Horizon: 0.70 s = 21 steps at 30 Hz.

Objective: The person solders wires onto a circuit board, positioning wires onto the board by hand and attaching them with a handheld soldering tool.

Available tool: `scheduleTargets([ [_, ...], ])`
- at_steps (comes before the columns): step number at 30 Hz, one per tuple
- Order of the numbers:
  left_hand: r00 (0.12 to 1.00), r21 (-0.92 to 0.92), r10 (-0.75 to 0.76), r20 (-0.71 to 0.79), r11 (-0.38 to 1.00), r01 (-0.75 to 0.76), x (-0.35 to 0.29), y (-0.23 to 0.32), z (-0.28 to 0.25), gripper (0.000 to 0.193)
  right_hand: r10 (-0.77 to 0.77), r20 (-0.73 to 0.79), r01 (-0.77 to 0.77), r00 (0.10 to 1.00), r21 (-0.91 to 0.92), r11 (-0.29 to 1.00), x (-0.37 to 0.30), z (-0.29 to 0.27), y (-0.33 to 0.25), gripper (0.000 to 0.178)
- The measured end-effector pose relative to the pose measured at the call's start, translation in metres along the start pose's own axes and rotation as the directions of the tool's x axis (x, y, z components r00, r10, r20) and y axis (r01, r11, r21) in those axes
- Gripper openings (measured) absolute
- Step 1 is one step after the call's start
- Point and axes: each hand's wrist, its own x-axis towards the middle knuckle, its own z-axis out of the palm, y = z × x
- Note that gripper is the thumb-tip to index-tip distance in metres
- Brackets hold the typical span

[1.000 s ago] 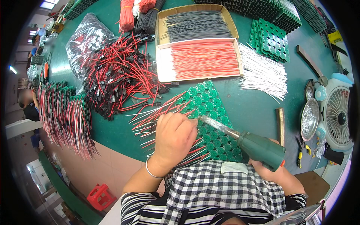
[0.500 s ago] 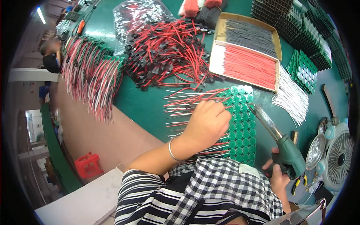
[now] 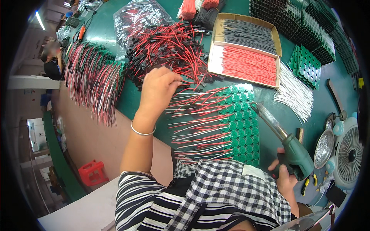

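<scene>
My left hand [image 3: 158, 87], with a bangle on its wrist, is raised with thumb and fingers pinched together. It is at the near edge of a heap of red and black wires with black connectors [image 3: 165, 50]; what the pinch holds, if anything, is hidden. In my right hand [image 3: 284, 179] is a green soldering gun [image 3: 296, 158]. Its metal tip points up and left, close to the right edge of a green circuit board panel [image 3: 244, 131] made of joined round boards. Red, black and white wires [image 3: 196, 123] stick out leftward from the panel.
A cardboard box [image 3: 279, 57] of black and red wires lies beyond the panel, with loose white wires [image 3: 295, 96] beside it. Wired panels [image 3: 94, 77] hang over the table's left edge. Stacked panels [image 3: 306, 67], a metal dish [image 3: 323, 148] and a fan [image 3: 348, 154] line the right.
My left hand has moved up and left, away from the panel to the wire heap, uncovering the panel's wires. The soldering gun stays near the panel's right edge.
</scene>
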Motion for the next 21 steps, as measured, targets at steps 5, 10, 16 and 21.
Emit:
scheduleTargets([
  [5,0.981,0.076,0.016,0.192,0.997,-0.032,0.012,0.006,0.007,0.01,0.018,0.005,-0.018,1.0,0.009,1.0,-0.001,0.0,0.002,0.053],
  [10,0.95,0.085,0.094,0.296,0.989,-0.124,0.009,0.008,0.006,0.012,0.037,-0.033,-0.036,0.999,0.037,0.999,-0.002,0.003,-0.001,0.054],
  [16,0.969,0.202,0.108,0.221,0.967,-0.154,0.002,0.008,-0.001,0.013,0.044,0.008,-0.044,0.999,0.031,0.999,0.001,0.003,-0.001,0.056],
  [21,0.963,0.13,0.063,0.263,0.986,-0.1,0.0,0.009,-0.014,0.016,0.064,-0.014,-0.064,0.998,0.035,0.997,0.001,0.003,-0.003,0.057],
])
